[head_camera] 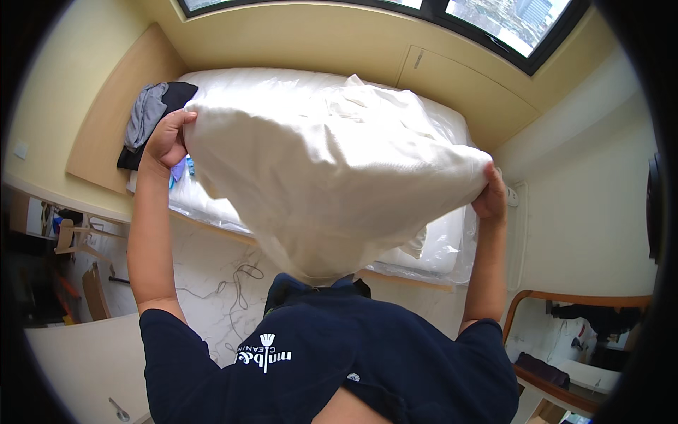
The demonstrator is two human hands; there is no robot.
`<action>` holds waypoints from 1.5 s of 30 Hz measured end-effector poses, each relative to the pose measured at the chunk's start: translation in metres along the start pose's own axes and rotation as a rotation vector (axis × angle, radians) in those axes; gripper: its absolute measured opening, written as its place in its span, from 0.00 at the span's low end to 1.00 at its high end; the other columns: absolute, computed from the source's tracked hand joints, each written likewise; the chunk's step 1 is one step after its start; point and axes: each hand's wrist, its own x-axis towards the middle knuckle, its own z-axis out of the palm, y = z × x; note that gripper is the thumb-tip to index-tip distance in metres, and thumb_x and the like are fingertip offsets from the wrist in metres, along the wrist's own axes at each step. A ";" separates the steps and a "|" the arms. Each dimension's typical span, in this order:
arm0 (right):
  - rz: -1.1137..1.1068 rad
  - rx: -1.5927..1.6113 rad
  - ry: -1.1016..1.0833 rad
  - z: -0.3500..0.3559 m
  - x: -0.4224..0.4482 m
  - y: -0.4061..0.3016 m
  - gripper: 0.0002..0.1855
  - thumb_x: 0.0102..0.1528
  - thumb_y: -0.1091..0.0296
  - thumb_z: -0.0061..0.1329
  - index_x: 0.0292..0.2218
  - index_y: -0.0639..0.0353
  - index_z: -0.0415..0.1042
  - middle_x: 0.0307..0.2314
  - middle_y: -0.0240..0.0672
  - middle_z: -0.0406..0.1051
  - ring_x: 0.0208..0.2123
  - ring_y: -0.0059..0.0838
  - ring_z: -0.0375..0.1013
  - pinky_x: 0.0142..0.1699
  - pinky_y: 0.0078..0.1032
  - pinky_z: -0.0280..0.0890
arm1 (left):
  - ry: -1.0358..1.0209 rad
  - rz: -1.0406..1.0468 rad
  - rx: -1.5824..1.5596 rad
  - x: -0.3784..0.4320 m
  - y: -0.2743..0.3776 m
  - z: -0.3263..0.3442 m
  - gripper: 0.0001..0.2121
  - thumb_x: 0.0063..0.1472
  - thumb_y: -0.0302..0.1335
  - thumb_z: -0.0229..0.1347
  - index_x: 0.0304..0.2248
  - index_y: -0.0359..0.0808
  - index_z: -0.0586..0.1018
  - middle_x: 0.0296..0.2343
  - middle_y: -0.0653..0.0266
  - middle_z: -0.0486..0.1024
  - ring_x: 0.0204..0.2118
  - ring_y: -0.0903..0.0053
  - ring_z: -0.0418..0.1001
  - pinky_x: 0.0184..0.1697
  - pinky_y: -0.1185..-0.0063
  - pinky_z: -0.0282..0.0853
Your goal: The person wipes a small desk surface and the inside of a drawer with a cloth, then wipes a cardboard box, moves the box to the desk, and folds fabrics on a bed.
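A large off-white cloth (328, 175) hangs stretched between my two hands, its lower part drooping towards my chest. At its left corner my left hand (170, 135) pinches the edge, thumb on top. My right hand (491, 193) grips the opposite corner, lower in the view. Behind the cloth lies a mattress (238, 82) in clear plastic wrapping; the cloth hides much of its middle. The cloth's far, crumpled part (371, 100) appears above the mattress, and I cannot tell whether it touches.
Grey and black clothes (148, 114) lie at the mattress's left end, by a wooden headboard (119, 106). A cable (238, 291) trails over the marble-patterned floor (206, 249). A wood-framed mirror (577, 339) stands at right. A window (508, 26) is beyond the bed.
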 end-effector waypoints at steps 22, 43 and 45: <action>-0.010 -1.134 -0.163 0.261 0.237 -0.035 0.31 0.53 0.60 0.51 0.54 0.64 0.57 0.47 0.41 0.65 0.50 0.35 0.64 0.57 0.33 0.57 | 0.073 0.491 0.303 0.005 0.119 -0.188 0.33 0.57 0.37 0.54 0.57 0.34 0.54 0.51 0.64 0.64 0.53 0.72 0.63 0.54 0.77 0.58; 0.013 -0.158 -0.123 0.266 0.175 0.034 0.29 0.46 0.84 0.48 0.52 0.57 0.64 0.38 0.41 0.71 0.35 0.29 0.74 0.41 0.24 0.70 | 0.108 0.248 0.086 -0.067 0.072 -0.243 0.16 0.57 0.18 0.52 0.46 0.36 0.69 0.39 0.58 0.73 0.40 0.74 0.74 0.44 0.76 0.72; -0.177 -0.041 -0.401 0.296 0.156 0.009 0.39 0.45 0.81 0.54 0.57 0.54 0.56 0.39 0.41 0.70 0.43 0.34 0.71 0.51 0.30 0.64 | 0.027 0.418 0.029 -0.091 0.105 -0.200 0.21 0.57 0.19 0.52 0.51 0.31 0.65 0.44 0.57 0.70 0.48 0.73 0.68 0.55 0.76 0.61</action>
